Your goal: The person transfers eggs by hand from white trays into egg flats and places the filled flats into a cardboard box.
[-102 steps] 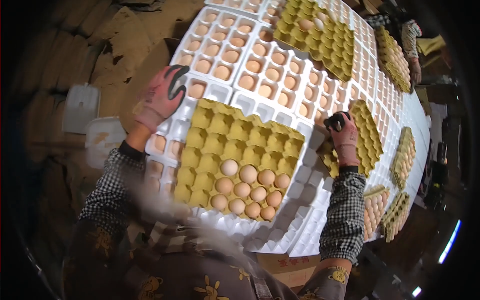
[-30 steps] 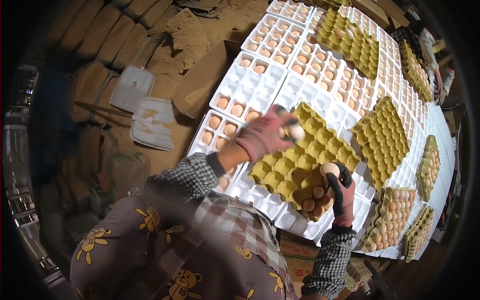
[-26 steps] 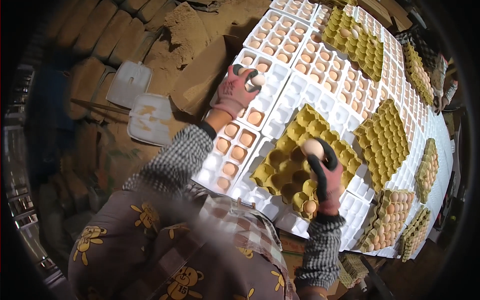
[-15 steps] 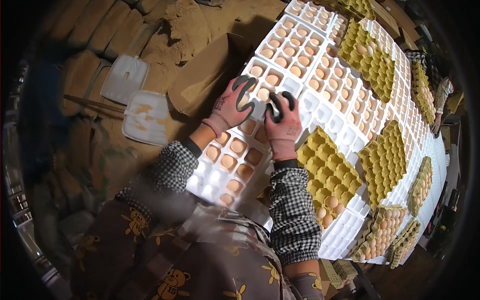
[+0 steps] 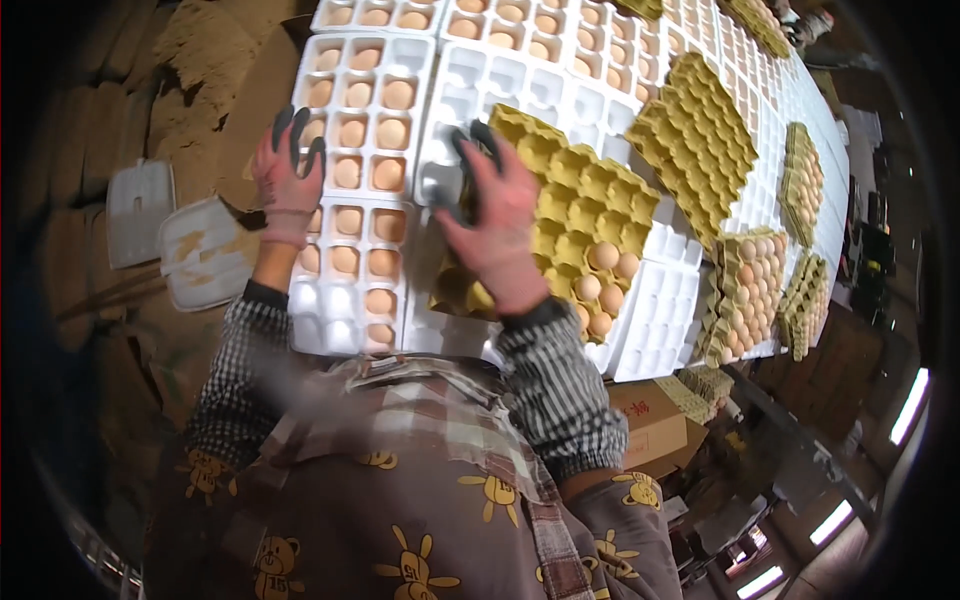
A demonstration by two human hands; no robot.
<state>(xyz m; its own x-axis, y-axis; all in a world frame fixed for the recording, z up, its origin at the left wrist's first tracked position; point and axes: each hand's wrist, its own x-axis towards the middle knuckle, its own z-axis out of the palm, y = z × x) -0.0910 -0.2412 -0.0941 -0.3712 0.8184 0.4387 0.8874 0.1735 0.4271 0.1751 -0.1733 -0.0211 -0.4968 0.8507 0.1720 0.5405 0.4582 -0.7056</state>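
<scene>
Your left hand (image 5: 288, 180) rests fingers spread on the white egg tray (image 5: 365, 120), holding nothing. Right hand (image 5: 495, 215), fingers curled, sits on the yellow carton's (image 5: 590, 205) near-left edge; can't tell if gripping.

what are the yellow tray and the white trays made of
The yellow tray looks like moulded paper pulp: matte, rough, with soft-edged cups. The white trays look like plastic or foam, smooth with a faint sheen; which one cannot be told.
</scene>
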